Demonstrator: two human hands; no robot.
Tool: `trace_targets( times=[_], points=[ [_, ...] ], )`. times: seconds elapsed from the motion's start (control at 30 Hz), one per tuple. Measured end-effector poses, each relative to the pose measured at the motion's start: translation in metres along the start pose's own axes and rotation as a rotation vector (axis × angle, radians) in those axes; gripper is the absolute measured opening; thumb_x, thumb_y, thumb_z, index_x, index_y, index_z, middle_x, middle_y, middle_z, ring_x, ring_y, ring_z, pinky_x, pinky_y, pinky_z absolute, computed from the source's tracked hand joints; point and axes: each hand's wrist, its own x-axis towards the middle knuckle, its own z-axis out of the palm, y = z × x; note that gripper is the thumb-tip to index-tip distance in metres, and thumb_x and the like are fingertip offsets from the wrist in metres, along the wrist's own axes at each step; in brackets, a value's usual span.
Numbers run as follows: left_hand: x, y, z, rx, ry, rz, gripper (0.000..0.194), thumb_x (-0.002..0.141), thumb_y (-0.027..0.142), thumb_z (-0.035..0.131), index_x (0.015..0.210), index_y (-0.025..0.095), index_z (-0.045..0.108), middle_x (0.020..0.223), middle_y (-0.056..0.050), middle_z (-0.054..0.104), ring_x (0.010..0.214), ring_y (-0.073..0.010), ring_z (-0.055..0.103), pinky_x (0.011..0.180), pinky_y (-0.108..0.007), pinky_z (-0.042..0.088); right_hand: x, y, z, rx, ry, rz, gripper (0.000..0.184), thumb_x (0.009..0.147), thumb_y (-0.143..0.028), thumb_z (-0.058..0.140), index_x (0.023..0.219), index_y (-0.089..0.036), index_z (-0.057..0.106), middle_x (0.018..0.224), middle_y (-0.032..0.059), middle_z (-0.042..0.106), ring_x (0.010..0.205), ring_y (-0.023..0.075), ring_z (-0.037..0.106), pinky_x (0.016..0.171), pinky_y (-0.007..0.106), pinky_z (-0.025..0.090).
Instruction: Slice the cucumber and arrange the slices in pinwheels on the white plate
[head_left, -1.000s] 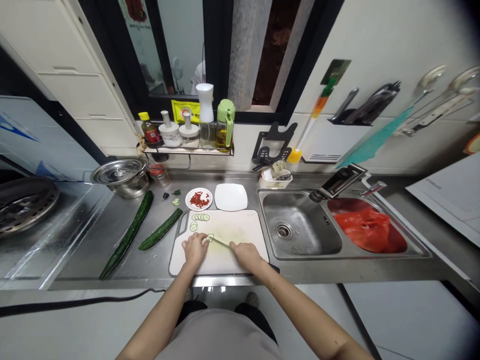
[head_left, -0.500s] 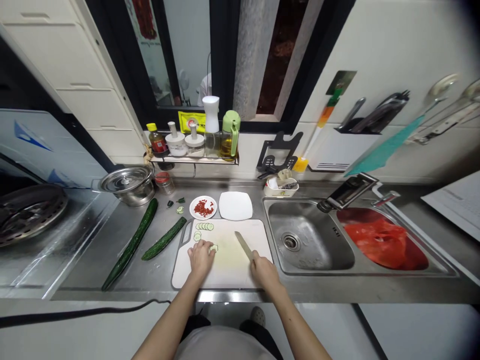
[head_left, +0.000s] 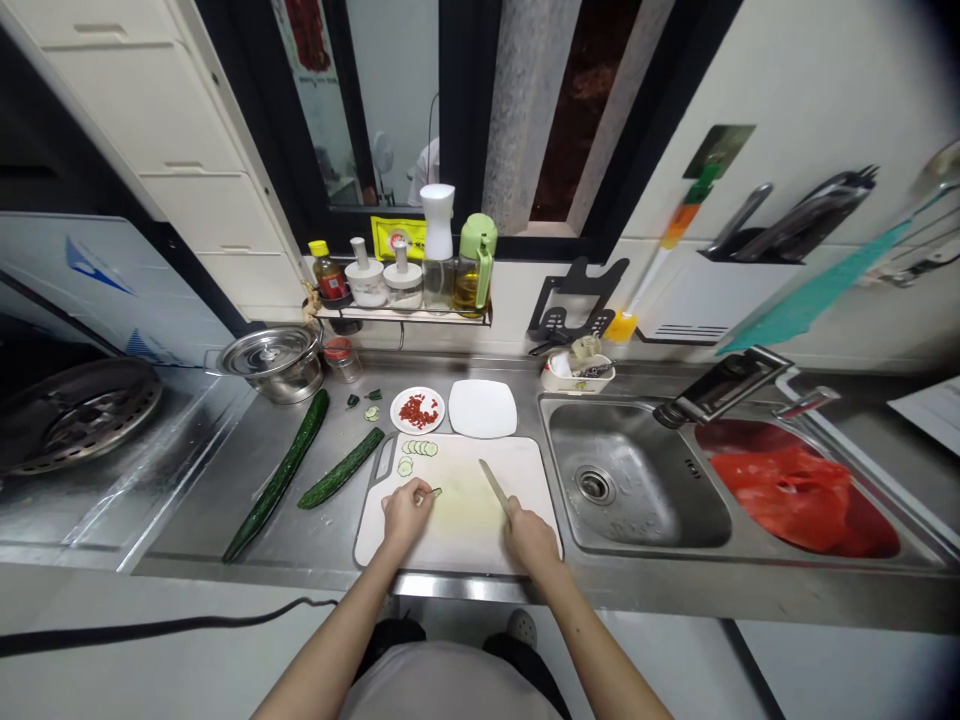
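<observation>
My left hand [head_left: 407,512] pinches a small cucumber slice [head_left: 436,492] just above the left half of the white cutting board [head_left: 465,555]. Closed round the handle of a knife [head_left: 494,484], my right hand [head_left: 531,536] rests at the board's right side, the blade lying toward the far edge. Several cucumber slices [head_left: 419,448] overlap in a row near the board's far left corner, and another slice [head_left: 406,467] sits just below them. A cut cucumber [head_left: 341,469] and a longer whole cucumber [head_left: 277,476] lie on the steel counter to the left.
Behind the board stand a plate of chopped red pieces [head_left: 397,410] and a white square plate [head_left: 482,408]. To the right is the sink [head_left: 637,470], with a red plastic bag [head_left: 795,500] in its second basin. A lidded pot [head_left: 281,375] and a condiment shelf [head_left: 420,316] are at the back.
My left hand has lifted the cucumber slice slightly off the board, holding it on edge between the fingertips. The view has shifted a little left. The knife stays in my right hand.
</observation>
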Motion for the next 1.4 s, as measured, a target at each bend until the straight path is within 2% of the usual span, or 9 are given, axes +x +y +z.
trace_targets(
  times=[0.1,0.3,0.5,0.63,0.77,0.9,1.1,1.27,1.4],
  points=[
    [0.008,-0.012,-0.009,-0.079,0.031,-0.041,0.012,0.080,0.032,0.057,0.083,0.024,0.066,0.072,0.003,0.069,0.074,-0.0143,0.062,0.081,-0.028,0.038,0.001,0.000,0.001,-0.001,0.000,-0.004,0.033,0.091,-0.013,0.036,0.123,-0.015,0.045,0.098,0.0158,0.069,0.096,0.0235,0.066,0.075,0.031,0.043],
    [0.031,-0.031,-0.030,-0.079,0.119,-0.090,0.015,0.081,0.028,0.054,0.090,0.023,0.064,0.075,0.003,0.069,0.073,-0.0143,0.063,0.080,-0.029,0.039,0.000,-0.005,0.001,-0.003,-0.012,-0.001,0.035,0.091,-0.009,0.033,0.124,-0.014,0.045,0.097,0.0158,0.069,0.096,0.0243,0.067,0.075,0.031,0.044],
    [0.040,-0.027,-0.029,0.088,0.115,-0.093,0.019,0.082,0.025,0.050,0.093,0.024,0.065,0.080,-0.001,0.069,0.086,-0.0206,0.064,0.089,-0.036,0.035,-0.001,-0.008,0.000,-0.008,-0.013,-0.010,0.038,0.087,-0.004,0.033,0.122,-0.013,0.046,0.097,0.0168,0.069,0.096,0.0252,0.067,0.075,0.032,0.044],
    [0.040,-0.025,-0.027,0.210,0.127,-0.079,0.020,0.083,0.025,0.049,0.090,0.025,0.067,0.092,-0.005,0.069,0.098,-0.0256,0.060,0.089,-0.039,0.034,-0.001,-0.007,0.001,-0.004,-0.010,-0.007,0.036,0.089,-0.006,0.033,0.123,-0.014,0.044,0.097,0.0164,0.069,0.096,0.0246,0.067,0.075,0.032,0.044],
    [0.043,-0.025,-0.029,0.261,0.125,-0.059,0.021,0.083,0.026,0.048,0.092,0.026,0.068,0.102,-0.007,0.068,0.102,-0.0272,0.057,0.088,-0.040,0.035,0.000,-0.006,0.002,0.000,-0.016,-0.003,0.034,0.090,-0.007,0.033,0.121,-0.013,0.045,0.096,0.0164,0.069,0.096,0.0242,0.067,0.075,0.031,0.044],
    [0.047,-0.018,-0.031,0.297,0.113,0.035,0.024,0.085,0.027,0.047,0.097,0.026,0.068,0.106,-0.007,0.067,0.103,-0.0269,0.055,0.088,-0.040,0.033,0.001,-0.006,0.003,0.013,-0.012,-0.009,0.035,0.089,-0.006,0.033,0.122,-0.013,0.044,0.096,0.0167,0.069,0.096,0.0246,0.067,0.075,0.032,0.045],
    [0.055,0.003,-0.032,0.360,-0.001,0.265,0.031,0.088,0.031,0.047,0.112,0.028,0.065,0.110,-0.007,0.064,0.105,-0.0256,0.052,0.091,-0.040,0.031,0.001,-0.004,0.002,0.016,-0.017,-0.013,0.036,0.089,-0.006,0.034,0.122,-0.013,0.045,0.096,0.0160,0.069,0.095,0.0250,0.067,0.074,0.031,0.045],
    [0.069,0.019,-0.025,0.433,-0.052,0.294,0.038,0.090,0.034,0.045,0.125,0.028,0.058,0.114,-0.010,0.060,0.110,-0.0269,0.048,0.093,-0.041,0.028,0.002,-0.003,0.002,0.022,-0.018,-0.006,0.037,0.089,-0.007,0.035,0.124,-0.014,0.045,0.095,0.0151,0.069,0.094,0.0232,0.067,0.074,0.029,0.044],
    [0.081,0.024,-0.016,0.530,-0.068,0.293,0.036,0.093,0.034,0.041,0.123,0.028,0.059,0.114,-0.011,0.057,0.110,-0.0274,0.046,0.091,-0.041,0.028,0.003,-0.002,0.005,0.019,-0.025,-0.001,0.038,0.088,-0.007,0.036,0.125,-0.013,0.045,0.096,0.0156,0.069,0.094,0.0243,0.067,0.074,0.031,0.045]
  ],
)
